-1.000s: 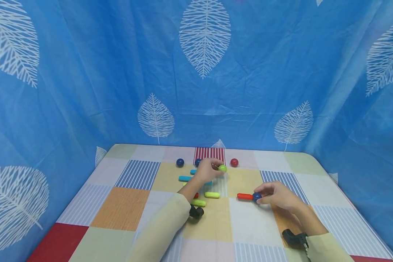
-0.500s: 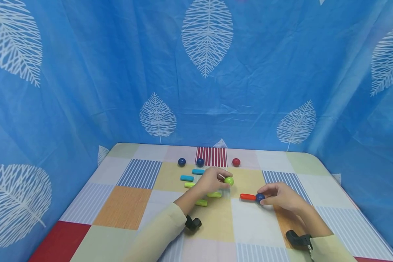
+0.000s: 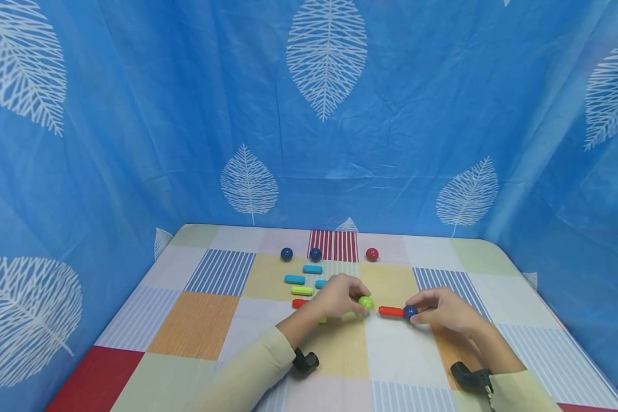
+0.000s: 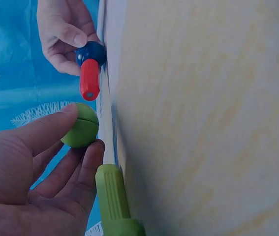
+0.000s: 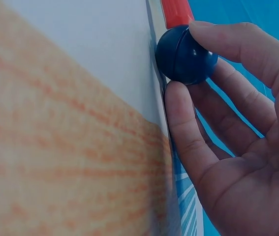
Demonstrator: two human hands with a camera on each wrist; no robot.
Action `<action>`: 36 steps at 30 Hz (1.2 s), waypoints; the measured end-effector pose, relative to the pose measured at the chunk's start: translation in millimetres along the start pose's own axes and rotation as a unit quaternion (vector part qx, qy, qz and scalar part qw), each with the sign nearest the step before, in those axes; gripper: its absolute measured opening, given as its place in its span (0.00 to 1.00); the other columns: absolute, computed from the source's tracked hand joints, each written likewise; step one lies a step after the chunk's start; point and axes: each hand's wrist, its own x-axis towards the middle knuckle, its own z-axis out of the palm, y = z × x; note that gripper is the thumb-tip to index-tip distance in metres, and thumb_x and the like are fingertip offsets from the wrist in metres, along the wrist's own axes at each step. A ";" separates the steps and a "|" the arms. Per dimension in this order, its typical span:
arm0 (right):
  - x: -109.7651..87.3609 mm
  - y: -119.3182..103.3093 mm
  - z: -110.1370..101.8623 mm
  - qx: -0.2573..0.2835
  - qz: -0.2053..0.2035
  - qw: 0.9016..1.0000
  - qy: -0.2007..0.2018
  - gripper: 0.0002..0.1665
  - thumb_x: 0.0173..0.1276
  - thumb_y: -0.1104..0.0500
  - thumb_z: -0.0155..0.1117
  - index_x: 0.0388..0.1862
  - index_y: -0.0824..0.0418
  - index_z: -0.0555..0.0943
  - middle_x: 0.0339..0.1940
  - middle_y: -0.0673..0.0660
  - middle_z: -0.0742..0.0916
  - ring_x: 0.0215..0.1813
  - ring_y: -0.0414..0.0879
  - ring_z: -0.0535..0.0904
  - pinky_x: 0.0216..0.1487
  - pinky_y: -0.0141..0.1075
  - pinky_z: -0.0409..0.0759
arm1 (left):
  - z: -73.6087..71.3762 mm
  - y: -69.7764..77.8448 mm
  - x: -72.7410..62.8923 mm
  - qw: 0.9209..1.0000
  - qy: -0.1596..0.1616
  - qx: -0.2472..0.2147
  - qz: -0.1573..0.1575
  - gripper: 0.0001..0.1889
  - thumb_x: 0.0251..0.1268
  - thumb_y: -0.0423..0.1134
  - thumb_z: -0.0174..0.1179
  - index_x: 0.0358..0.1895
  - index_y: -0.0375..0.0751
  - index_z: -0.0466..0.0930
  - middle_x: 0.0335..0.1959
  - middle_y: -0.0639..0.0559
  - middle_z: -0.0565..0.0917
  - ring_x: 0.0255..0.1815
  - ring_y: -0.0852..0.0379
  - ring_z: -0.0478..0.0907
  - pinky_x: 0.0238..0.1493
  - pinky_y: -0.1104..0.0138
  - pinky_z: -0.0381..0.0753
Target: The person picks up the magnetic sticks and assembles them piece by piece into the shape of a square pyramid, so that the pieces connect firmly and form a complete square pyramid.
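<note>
Between thumb and fingers my left hand pinches a light green ball, low over the cloth. A seam line shows across this ball in the left wrist view. To its right, my right hand pinches a dark blue ball. A red ribbed stick is joined to the blue ball and points left at the green ball, with a small gap between them. The stick's free end shows a small grey dot in the left wrist view. Beside my left fingers lies a green stick.
Left of my left hand lie blue sticks, a yellow-green stick and a red stick, some partly hidden by the hand. Farther back rest two dark blue balls and a red ball. Blue curtains surround the patchwork-covered table.
My left hand has carried the green ball from the back of the table toward me and rightward, close to the red stick's free end. My right hand has stayed nearly still.
</note>
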 end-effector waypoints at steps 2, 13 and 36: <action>-0.6 0.8 0.0 0.003 -0.001 1.000 -0.001 0.22 0.60 0.59 0.78 0.52 0.64 0.86 0.50 0.60 0.90 0.51 0.49 0.84 0.47 0.29 0.81 | 1.6 1.6 -0.3 1.000 -0.002 0.000 -0.007 0.14 0.54 0.32 0.77 0.45 0.43 0.89 0.38 0.57 0.90 0.36 0.67 0.81 0.45 0.75 0.82; -0.6 2.1 0.8 0.015 -0.010 1.000 -0.016 0.22 0.60 0.58 0.78 0.52 0.64 0.87 0.50 0.59 0.91 0.51 0.48 0.84 0.50 0.27 0.80 | 9.3 3.3 4.1 0.999 -0.014 0.052 0.010 0.13 0.53 0.32 0.78 0.41 0.42 0.88 0.35 0.56 0.90 0.33 0.69 0.80 0.41 0.77 0.80; 20.1 -24.7 30.8 -0.059 -0.074 0.996 0.000 0.13 0.63 0.53 0.77 0.46 0.52 0.90 0.44 0.51 0.91 0.43 0.43 0.81 0.45 0.29 0.82 | -35.3 1.7 -30.0 0.990 0.001 0.141 -0.008 0.10 0.64 0.36 0.72 0.47 0.46 0.88 0.41 0.57 0.88 0.43 0.62 0.81 0.50 0.69 0.83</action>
